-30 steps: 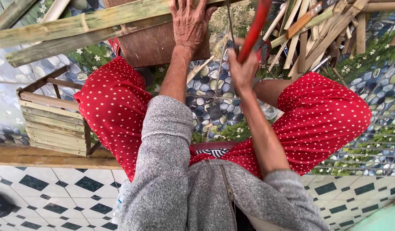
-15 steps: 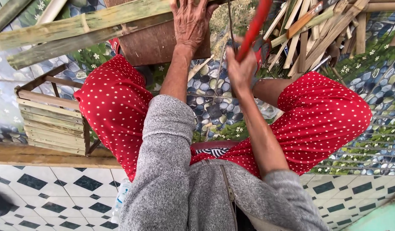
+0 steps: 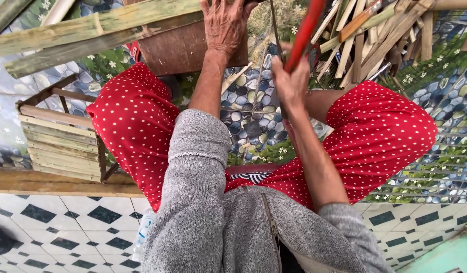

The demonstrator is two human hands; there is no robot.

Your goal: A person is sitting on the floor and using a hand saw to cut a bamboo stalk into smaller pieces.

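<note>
Hands first, head view: your left hand (image 3: pixel 224 25) lies flat, fingers spread, pressing the split bamboo pole (image 3: pixel 99 31) onto the brown wooden block (image 3: pixel 180 48) at top centre of the frame, while your right hand (image 3: pixel 290 83), just right of centre and apart from the left, is closed around the red-handled saw (image 3: pixel 304 33), whose thin blade runs up beside the bamboo. Cut bamboo slats (image 3: pixel 375 35) are piled at upper right, and a slatted bamboo crate (image 3: pixel 59 144) sits at left beside your red dotted trouser leg (image 3: pixel 135 124).
</note>
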